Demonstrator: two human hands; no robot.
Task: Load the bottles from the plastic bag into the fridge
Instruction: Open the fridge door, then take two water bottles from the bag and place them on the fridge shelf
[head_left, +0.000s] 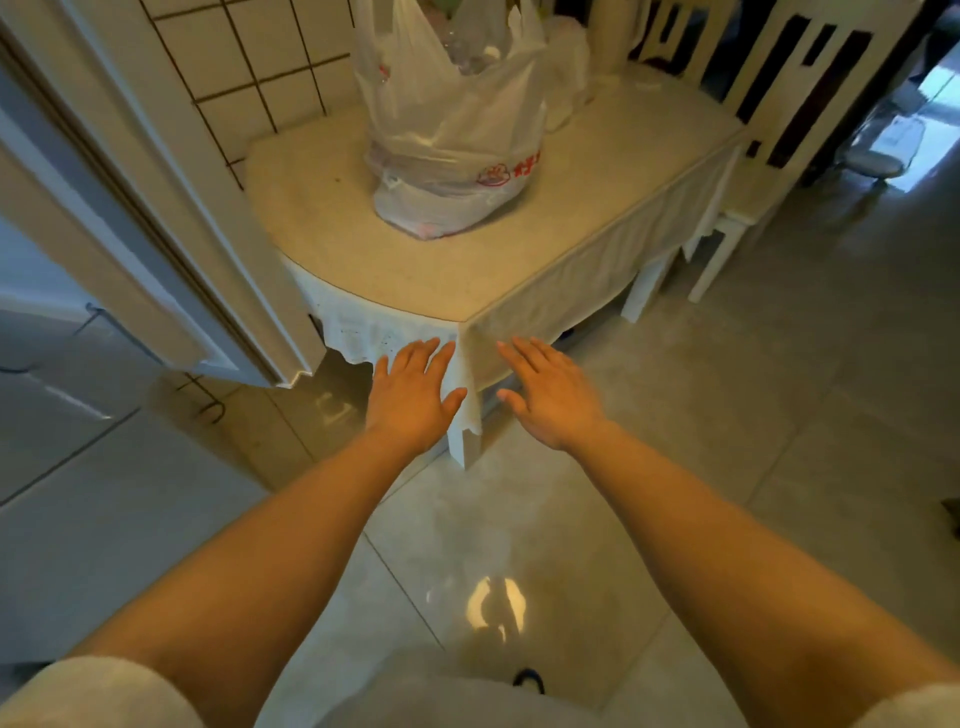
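A white plastic bag (452, 119) with red print stands upright on the table (597, 202), its mouth open; clear bottles (470, 52) show faintly inside it. My left hand (413, 392) and my right hand (550, 395) are stretched out side by side, palms down and fingers straight, in front of the table's near corner. Both hold nothing and are well short of the bag. No fridge interior is in sight.
A cream cloth hangs over the table's edges. A white chair (769, 156) stands at the table's right side. A white door frame (171, 249) and a tiled wall (249, 67) are on the left. Grey floor tiles (753, 415) spread to the right.
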